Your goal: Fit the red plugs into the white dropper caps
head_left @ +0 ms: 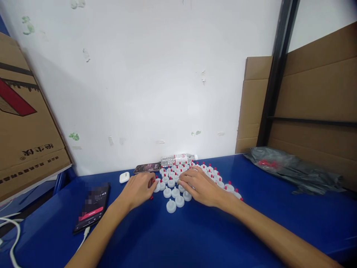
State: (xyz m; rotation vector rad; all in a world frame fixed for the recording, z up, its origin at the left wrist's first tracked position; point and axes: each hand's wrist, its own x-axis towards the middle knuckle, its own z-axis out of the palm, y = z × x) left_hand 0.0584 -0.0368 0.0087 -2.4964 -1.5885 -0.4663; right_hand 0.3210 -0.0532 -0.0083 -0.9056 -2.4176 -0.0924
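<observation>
Many small white plastic caps (175, 192) with red tips stand packed together on the blue table (173, 238). My left hand (138, 191) rests at the left edge of the cluster, fingers curled against the caps; a red piece lies just below it. My right hand (201, 187) lies palm down over the right part of the cluster, fingers stretched onto the caps. What, if anything, either hand pinches is hidden.
A phone (92, 212) with a cable lies at the left front. A second phone (147, 168), a white earbud case (124, 177) and a lying water bottle (178, 159) sit by the wall. A grey plastic bag (295, 169) is at the right; cardboard stands on both sides.
</observation>
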